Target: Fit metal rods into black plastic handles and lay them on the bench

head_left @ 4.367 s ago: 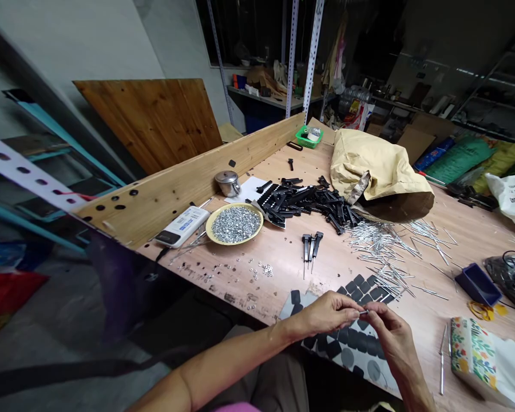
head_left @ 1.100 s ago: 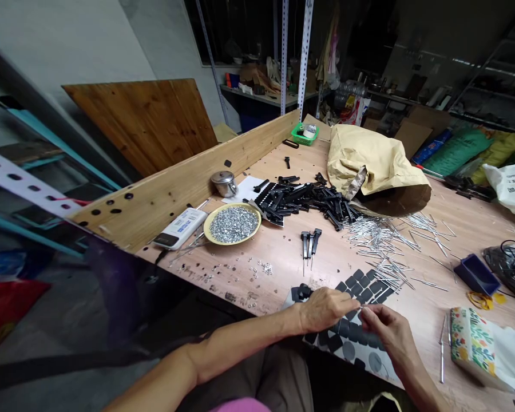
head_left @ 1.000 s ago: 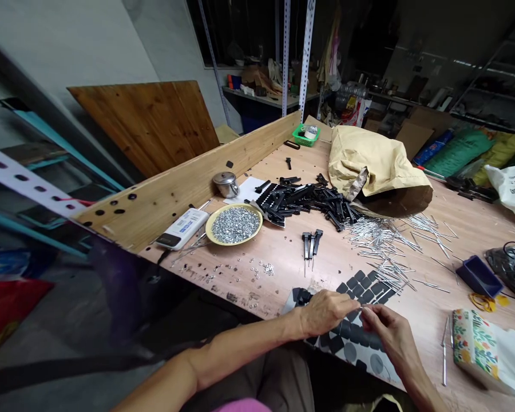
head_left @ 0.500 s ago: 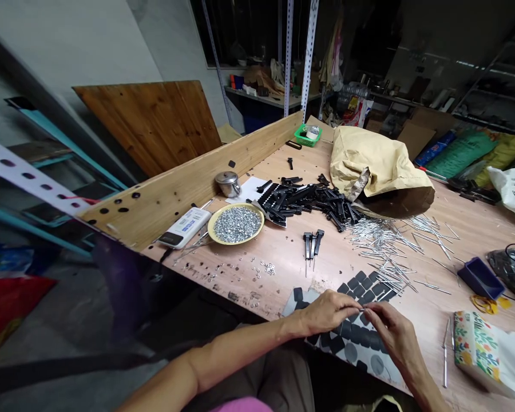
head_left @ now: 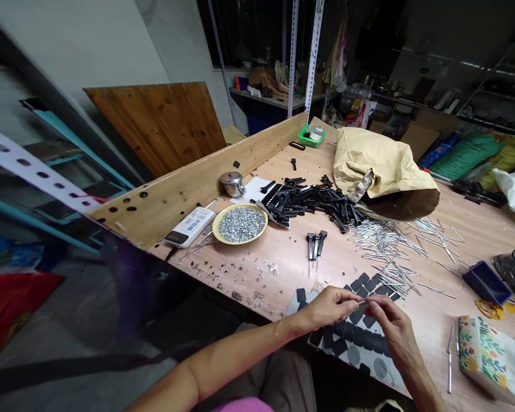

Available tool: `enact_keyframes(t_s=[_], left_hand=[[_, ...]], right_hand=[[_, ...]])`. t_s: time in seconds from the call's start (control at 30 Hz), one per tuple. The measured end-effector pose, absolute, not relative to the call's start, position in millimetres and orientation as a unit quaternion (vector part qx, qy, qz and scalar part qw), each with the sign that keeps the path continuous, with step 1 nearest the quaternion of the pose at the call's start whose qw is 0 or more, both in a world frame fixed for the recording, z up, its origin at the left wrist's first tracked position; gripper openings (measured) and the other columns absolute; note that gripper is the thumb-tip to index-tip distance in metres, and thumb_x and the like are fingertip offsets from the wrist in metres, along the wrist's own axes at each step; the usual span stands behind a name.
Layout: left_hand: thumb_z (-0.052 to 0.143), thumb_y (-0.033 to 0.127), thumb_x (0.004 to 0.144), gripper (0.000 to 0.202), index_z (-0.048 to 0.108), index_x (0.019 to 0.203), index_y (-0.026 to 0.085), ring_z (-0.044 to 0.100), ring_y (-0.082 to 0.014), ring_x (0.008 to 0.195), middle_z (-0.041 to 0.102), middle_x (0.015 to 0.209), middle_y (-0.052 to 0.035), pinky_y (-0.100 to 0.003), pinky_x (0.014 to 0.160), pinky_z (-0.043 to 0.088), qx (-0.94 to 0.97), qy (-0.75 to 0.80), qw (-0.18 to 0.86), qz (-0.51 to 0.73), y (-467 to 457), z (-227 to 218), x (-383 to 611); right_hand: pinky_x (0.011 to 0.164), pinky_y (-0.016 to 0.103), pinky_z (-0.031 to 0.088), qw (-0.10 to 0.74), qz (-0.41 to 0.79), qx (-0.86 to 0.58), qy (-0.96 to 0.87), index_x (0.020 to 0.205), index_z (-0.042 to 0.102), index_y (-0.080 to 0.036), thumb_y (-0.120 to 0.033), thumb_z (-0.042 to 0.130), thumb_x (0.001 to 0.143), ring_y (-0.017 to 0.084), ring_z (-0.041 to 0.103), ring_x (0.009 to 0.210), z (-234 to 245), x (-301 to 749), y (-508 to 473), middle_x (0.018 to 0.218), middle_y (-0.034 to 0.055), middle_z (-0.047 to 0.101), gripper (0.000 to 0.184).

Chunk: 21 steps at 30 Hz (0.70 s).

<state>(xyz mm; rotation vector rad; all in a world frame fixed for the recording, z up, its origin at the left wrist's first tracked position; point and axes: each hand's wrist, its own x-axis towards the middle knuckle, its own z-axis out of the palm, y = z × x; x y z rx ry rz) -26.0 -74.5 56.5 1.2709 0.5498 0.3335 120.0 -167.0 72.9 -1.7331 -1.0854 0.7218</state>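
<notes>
Above the table's front edge, my left hand [head_left: 331, 308] and my right hand [head_left: 391, 321] meet, each with thumb and fingers pinched. Between the fingertips shows a short bit of a thin metal rod [head_left: 362, 302]; the fingers cover the rest. Beneath them lies a grey sheet with black rounded pads [head_left: 360, 337]. Just beyond my right hand lie many loose thin metal rods [head_left: 397, 274]. Three black plastic pieces with rods in them [head_left: 315, 247] lie ahead of my left hand. A heap of similar black pieces [head_left: 313, 203] is farther back.
A yellow bowl of small metal nuts [head_left: 241, 224] stands left, beside a white box-shaped device [head_left: 191, 227] and a metal pot [head_left: 232, 185]. A big paper sack [head_left: 375, 160] lies open behind the rods. Right are a blue tray [head_left: 486, 283] and a flowered tissue box [head_left: 480, 346].
The view has shifted slightly, so the table's contents sit a little farther right. Both hands keep their pinch, and the small metal piece between them has tilted a little.
</notes>
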Motion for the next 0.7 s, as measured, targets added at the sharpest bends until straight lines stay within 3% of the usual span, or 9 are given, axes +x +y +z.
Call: enact_keyframes(t_s=[0.13, 0.33, 0.7], left_hand=[[0.056, 0.031, 0.08, 0.037, 0.064, 0.109, 0.009, 0.025, -0.0012, 0.037, 0.039, 0.049, 0.0096, -0.017, 0.038, 0.019, 0.529, 0.24, 0.804, 0.125, -71.3, 55.3, -32.2], [0.063, 0.039, 0.075, 0.04, 0.067, 0.1, 0.007, 0.028, -0.0014, 0.037, 0.04, 0.045, 0.0098, -0.017, 0.038, 0.019, 0.524, 0.228, 0.812, 0.122, -69.9, 47.4, -35.1], [0.07, 0.049, 0.065, 0.053, 0.067, 0.099, 0.009, 0.026, -0.0003, 0.037, 0.04, 0.048, 0.0097, -0.018, 0.038, 0.015, 0.494, 0.206, 0.84, 0.091, -70.3, 50.0, -40.8]], right_hand=[[0.063, 0.027, 0.05, 0.497, 0.301, -0.694, -0.425, 0.067, 0.068, -0.02, -0.055, 0.071, 0.062, 0.017, 0.059, 0.071, 69.8, 115.8, -162.8, 0.073, 0.0044, 0.063, 0.036], [0.068, 0.031, 0.051, 0.532, 0.448, -0.665, -0.271, 0.071, 0.067, -0.02, -0.054, 0.076, 0.054, 0.017, 0.061, 0.066, 63.9, 105.5, -162.4, 0.067, 0.0024, 0.066, 0.039], [0.067, 0.027, 0.053, 0.558, 0.505, -0.629, -0.196, 0.065, 0.066, -0.018, -0.045, 0.085, 0.045, 0.013, 0.06, 0.064, 74.1, 99.9, -166.0, 0.064, -0.0007, 0.064, 0.039]])
